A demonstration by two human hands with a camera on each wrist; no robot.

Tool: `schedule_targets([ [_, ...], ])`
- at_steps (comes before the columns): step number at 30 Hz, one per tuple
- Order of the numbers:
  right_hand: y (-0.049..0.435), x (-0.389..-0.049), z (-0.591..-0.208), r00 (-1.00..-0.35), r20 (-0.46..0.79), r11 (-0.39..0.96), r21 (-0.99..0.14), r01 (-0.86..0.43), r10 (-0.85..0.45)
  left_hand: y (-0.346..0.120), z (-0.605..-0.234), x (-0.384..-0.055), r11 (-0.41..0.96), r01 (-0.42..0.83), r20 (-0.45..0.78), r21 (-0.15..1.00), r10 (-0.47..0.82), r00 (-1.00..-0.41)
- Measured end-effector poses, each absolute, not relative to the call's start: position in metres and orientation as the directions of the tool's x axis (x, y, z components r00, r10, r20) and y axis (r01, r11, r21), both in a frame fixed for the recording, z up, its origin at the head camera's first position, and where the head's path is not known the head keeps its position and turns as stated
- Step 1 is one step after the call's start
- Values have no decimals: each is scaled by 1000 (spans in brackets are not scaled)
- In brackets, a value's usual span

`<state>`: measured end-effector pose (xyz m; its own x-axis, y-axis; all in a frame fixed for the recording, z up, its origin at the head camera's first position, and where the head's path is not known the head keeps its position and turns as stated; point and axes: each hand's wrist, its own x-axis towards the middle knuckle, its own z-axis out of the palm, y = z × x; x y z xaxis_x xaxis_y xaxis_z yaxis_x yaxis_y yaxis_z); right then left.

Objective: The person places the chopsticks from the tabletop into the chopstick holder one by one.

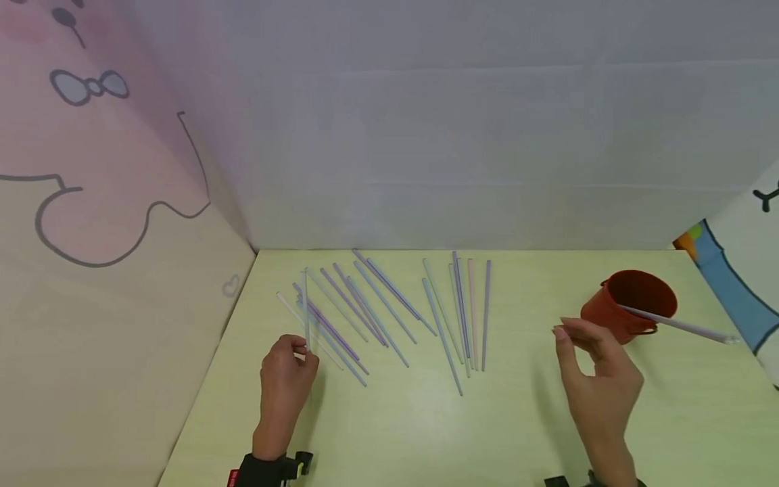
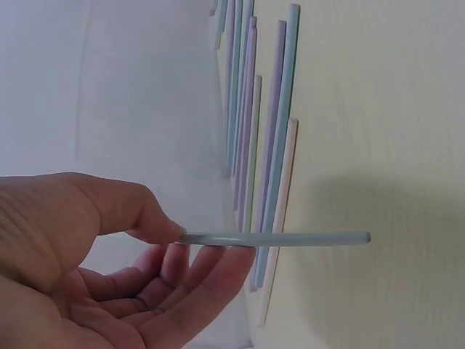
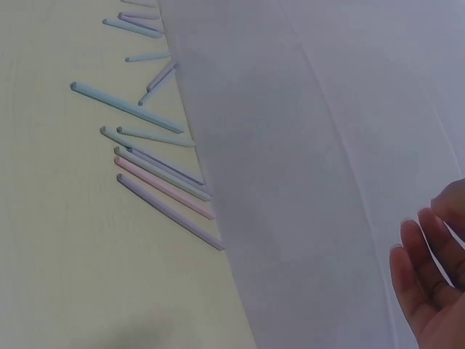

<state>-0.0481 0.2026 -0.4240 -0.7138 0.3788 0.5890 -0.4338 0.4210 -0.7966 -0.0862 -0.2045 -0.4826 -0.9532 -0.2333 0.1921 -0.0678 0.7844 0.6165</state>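
Left hand (image 1: 288,370) pinches a greyish-blue straw (image 2: 312,238); right hand (image 1: 605,387) curves loosely; only the head view shows the red bucket (image 1: 601,312), near the bench (image 1: 450,439)'s far right corner

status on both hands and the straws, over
Left hand pinching one pale straw. Right hand empty, near red bucket with another straw sticking out. Loose straws across table, no blockage seen.

Two hands (image 1: 287,372) (image 1: 608,392), one bucket (image 1: 602,318), about twenty straws (image 1: 443,338) show.

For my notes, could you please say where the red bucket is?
In the head view, the red bucket is on the right of the table, beyond the right hand.
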Motion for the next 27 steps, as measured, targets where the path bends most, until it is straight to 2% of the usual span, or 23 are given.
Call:
schedule_targets([
  [11,182,-56,-442,-725,632,372,-764,-526,274,-174,-472,-81,756,186,357,627,-68,-932],
  [19,152,-55,-416,-766,613,403,-762,-507,193,-161,-468,-78,703,267,392,660,-19,-920],
  [27,116,-60,-401,-738,670,360,-709,-607,75,-140,-465,-74,641,435,500,632,91,-861],
])
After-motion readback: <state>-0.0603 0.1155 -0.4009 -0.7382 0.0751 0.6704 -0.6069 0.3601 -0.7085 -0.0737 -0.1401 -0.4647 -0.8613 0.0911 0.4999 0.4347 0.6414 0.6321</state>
